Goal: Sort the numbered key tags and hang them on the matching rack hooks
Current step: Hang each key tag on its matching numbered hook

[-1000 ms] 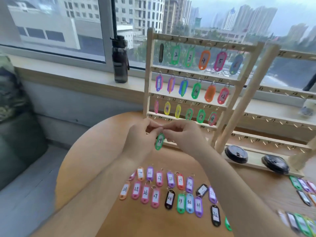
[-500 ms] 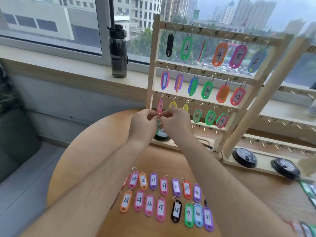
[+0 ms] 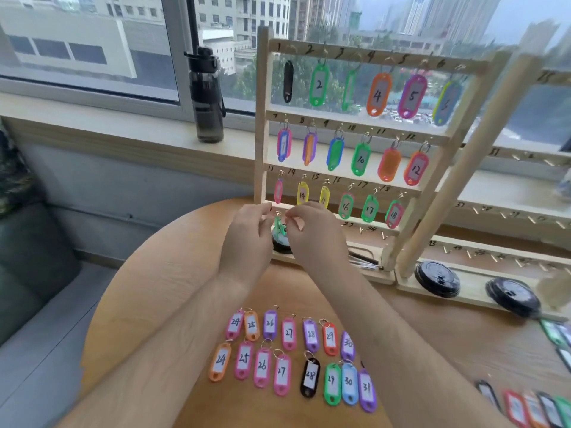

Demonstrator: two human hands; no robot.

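A wooden rack (image 3: 262,118) with numbered hooks stands at the back of the round table. Coloured tags numbered up to 18 hang on its top three rows. My left hand (image 3: 247,239) and my right hand (image 3: 315,236) are raised together at the left end of the fourth row. Between their fingertips hangs a green tag (image 3: 279,225), seen edge-on, its ring pinched by both hands right at the rail. Two rows of loose tags (image 3: 290,353), numbered 24 to 31, lie on the table (image 3: 148,282) below my forearms.
A dark water bottle (image 3: 206,97) stands on the window sill. A second rack (image 3: 482,168) leans to the right, with two black round lids (image 3: 437,278) on its base. More loose tags (image 3: 537,406) lie at the table's right edge. A grey sofa (image 3: 27,261) sits to the left.
Both hands have carried the green tag up from in front of the rack's base to the left end of the fourth row. The tag has turned edge-on.
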